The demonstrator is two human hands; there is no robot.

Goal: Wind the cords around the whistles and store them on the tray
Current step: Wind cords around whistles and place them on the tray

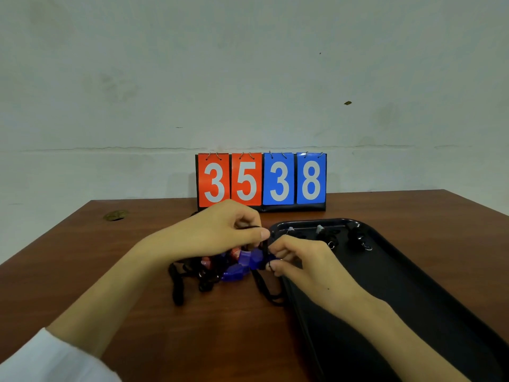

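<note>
- Left hand (220, 232) pinched a black cord (249, 227) above the whistle pile (234, 268) on the table (137, 271).
- Right hand (300, 260) gripped a blue whistle (257, 261) beside the tray (413, 299).
- Wound whistles (358, 238) lay at the tray's far end.

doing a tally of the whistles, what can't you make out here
Head view throughout.
- Pile of whistles: left hand covers part, count unclear.
- Blue whistle: right hand grip hides how much cord is wound.
- Wound bundles on the tray: dark, too small to count.
- Tray's near end: cut off by the bottom edge.
</note>
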